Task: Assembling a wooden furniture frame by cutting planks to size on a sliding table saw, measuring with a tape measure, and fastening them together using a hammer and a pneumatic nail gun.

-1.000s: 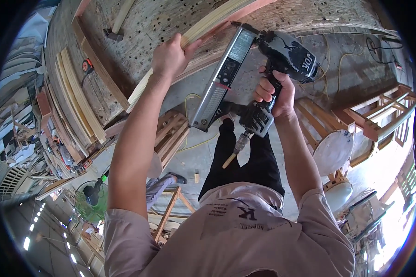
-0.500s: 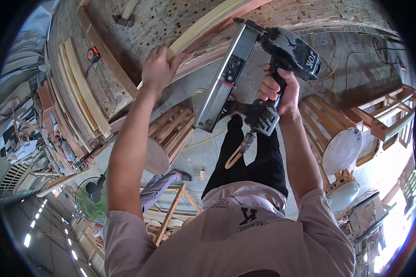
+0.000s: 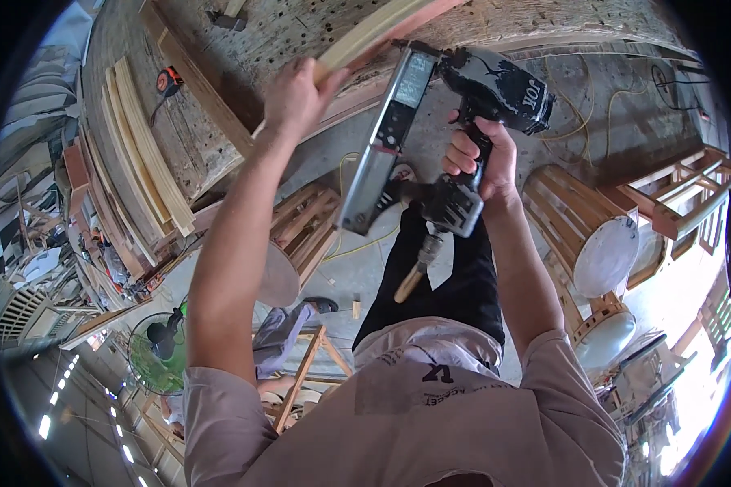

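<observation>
My left hand (image 3: 294, 101) is closed around the near end of a pale, slightly curved wooden strip (image 3: 375, 34), which lies along a reddish board at the edge of the workbench. In my right hand (image 3: 489, 156) is the grip of a black and silver pneumatic nail gun (image 3: 494, 85). Its long silver magazine (image 3: 388, 134) slants down toward my body, and the nose end is close to the bench edge. A tan air hose (image 3: 413, 282) hangs from the fitting at the handle's base. Whether the nose touches the wood I cannot tell.
On the perforated workbench (image 3: 280, 40) lie an orange tape measure (image 3: 168, 81), a hammer (image 3: 229, 19) and several pale strips (image 3: 142, 150). Slatted wooden stools (image 3: 304, 223) stand below, with more wooden furniture (image 3: 674, 203) at right. Another person's leg (image 3: 278, 345) and a green fan (image 3: 158, 351) are lower left.
My left hand has shifted up and to the right along with the strip's end. The nail gun in my right hand has moved slightly left.
</observation>
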Demonstrator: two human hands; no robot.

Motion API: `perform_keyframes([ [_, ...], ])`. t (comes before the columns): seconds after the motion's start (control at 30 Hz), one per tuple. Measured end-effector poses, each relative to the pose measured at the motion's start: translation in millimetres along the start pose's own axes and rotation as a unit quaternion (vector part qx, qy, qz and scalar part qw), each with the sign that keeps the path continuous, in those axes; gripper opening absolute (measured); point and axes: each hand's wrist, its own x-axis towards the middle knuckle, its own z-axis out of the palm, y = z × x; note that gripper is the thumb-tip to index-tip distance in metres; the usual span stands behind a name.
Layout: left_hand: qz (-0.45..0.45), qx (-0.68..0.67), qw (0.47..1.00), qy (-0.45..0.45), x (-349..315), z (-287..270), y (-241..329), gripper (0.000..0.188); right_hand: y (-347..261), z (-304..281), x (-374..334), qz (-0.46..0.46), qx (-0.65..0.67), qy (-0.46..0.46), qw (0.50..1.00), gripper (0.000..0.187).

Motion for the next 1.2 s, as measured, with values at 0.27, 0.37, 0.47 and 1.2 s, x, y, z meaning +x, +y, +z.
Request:
perform_keyframes([
  [0.27,0.076,-0.007,0.996,0.046,-45,-6,-18,0.046,7,-14,-30,-0.012,-0.028,0.002,1.0,0.056],
  [0.37,0.065,-0.043,0.995,0.06,-59,0,-26,0.045,16,-6,-18,0.004,-0.02,-0.008,1.0,0.057],
  [0.47,0.067,-0.031,0.994,0.082,-57,3,-33,0.046,30,-13,-8,0.02,-0.006,-0.021,1.0,0.046],
  [1.2,-0.089,-0.19,0.879,0.428,-45,16,-116,0.024,123,-9,-18,0.028,-0.018,-0.007,0.999,0.054],
])
